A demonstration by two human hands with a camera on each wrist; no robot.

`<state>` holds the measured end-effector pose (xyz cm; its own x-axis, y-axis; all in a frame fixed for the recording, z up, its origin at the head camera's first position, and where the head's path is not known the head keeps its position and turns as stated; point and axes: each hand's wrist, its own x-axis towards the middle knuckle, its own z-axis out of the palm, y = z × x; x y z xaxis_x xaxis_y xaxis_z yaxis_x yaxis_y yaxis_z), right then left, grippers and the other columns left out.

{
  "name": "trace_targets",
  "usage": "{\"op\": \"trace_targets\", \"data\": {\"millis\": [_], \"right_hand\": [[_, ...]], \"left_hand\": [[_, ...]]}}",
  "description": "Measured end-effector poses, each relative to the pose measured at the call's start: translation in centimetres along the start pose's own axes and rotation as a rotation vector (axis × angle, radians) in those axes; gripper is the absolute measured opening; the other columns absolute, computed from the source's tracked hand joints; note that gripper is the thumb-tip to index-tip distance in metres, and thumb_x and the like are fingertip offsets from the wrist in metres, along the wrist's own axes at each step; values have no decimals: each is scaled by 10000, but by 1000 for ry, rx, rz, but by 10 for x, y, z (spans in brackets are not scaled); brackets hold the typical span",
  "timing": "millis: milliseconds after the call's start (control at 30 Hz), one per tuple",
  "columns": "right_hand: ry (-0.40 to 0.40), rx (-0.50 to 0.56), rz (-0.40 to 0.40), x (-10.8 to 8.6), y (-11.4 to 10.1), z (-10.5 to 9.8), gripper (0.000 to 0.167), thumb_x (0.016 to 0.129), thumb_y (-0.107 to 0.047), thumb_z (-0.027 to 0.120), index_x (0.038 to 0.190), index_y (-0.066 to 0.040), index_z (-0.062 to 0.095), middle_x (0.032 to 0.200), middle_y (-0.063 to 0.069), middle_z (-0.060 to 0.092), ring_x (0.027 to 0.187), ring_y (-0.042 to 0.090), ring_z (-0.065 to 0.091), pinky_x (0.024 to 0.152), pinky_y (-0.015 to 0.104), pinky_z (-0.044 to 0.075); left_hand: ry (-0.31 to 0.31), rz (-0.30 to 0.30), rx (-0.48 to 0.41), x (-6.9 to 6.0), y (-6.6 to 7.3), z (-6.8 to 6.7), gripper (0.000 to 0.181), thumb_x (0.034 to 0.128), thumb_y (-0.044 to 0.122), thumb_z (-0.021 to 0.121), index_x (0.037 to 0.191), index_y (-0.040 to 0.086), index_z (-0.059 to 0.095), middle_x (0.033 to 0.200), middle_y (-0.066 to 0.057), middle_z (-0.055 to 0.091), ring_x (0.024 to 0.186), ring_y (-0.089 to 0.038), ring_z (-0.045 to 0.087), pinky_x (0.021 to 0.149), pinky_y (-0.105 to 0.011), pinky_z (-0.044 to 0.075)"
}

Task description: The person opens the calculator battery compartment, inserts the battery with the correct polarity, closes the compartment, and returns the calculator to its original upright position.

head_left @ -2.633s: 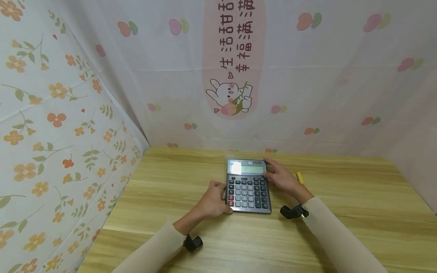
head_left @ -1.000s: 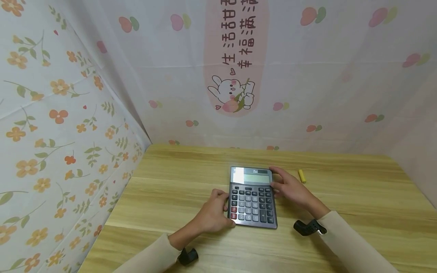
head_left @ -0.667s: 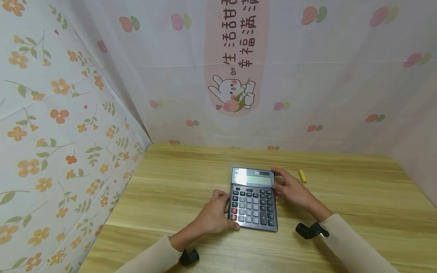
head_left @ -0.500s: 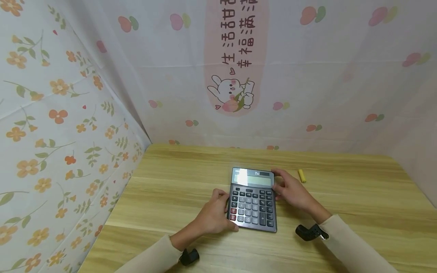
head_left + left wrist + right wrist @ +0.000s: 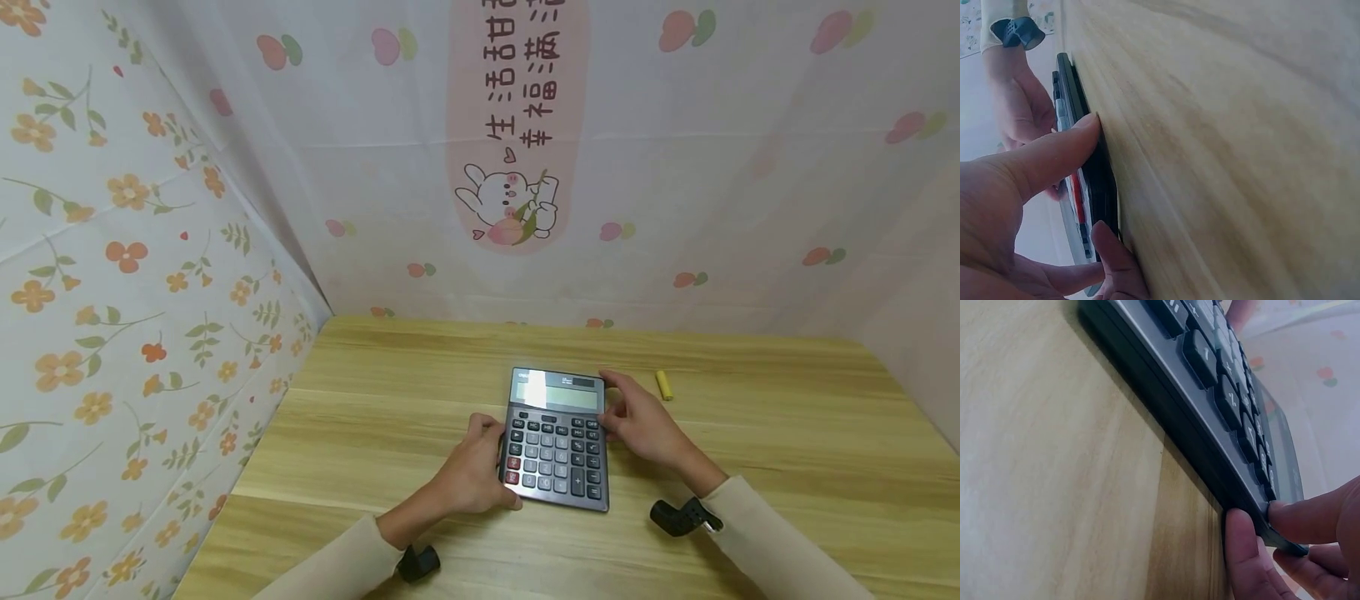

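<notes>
A grey calculator (image 5: 557,440) with a display at its far end lies on the wooden table in the head view, slightly turned. My left hand (image 5: 471,473) grips its lower left corner; in the left wrist view the thumb of that hand (image 5: 1010,206) rests on the near edge and other fingers touch the side. At the upper right side, my right hand (image 5: 647,425) holds the edge by the display. The right wrist view shows the thumb of this hand (image 5: 1310,544) on the top edge and a finger against the side of the calculator (image 5: 1191,412).
A small yellow cylinder (image 5: 663,386) lies on the table (image 5: 787,433) beyond my right hand. A printed cloth (image 5: 675,208) hangs behind the table, and a flowered cloth (image 5: 150,317) hangs on the left.
Compared with the oldest frame, the calculator and both hands appear lower and the calculator looks larger, sitting slightly further right. Over the last half second almost nothing differs; my right fingers shifted slightly.
</notes>
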<state>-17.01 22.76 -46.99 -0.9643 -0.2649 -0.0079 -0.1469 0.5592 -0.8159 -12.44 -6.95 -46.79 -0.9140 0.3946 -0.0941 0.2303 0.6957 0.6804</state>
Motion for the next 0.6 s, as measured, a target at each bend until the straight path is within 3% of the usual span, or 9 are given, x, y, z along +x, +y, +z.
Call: {"op": "trace_targets", "data": {"millis": [300, 433, 600], "right_hand": [[22, -48, -13, 2, 6, 0, 717, 1010, 67, 691, 1648, 93, 365, 1559, 344, 483, 998, 273, 731, 759, 325, 621], [31, -27, -18, 1, 8, -1, 710, 1000, 86, 686, 1636, 102, 372, 1546, 348, 486, 1002, 287, 731, 746, 306, 626], [43, -2, -21, 0, 7, -2, 715, 993, 102, 693, 1629, 115, 368, 1529, 349, 492, 978, 278, 717, 726, 311, 631]], "left_hand": [[1, 23, -42, -1, -1, 1, 1053, 644, 122, 1066, 1531, -71, 532, 1479, -187, 462, 1234, -344, 608, 1108, -496, 510], [-16, 30, -66, -1, 2, -2, 1109, 667, 115, 1049, 1598, -58, 473, 1502, -225, 539, 1296, -369, 602, 1142, -560, 481], [-35, 55, -94, -1, 4, -4, 1103, 699, 80, 1024, 1627, -40, 438, 1491, -201, 602, 1359, -345, 583, 1194, -557, 433]]}}
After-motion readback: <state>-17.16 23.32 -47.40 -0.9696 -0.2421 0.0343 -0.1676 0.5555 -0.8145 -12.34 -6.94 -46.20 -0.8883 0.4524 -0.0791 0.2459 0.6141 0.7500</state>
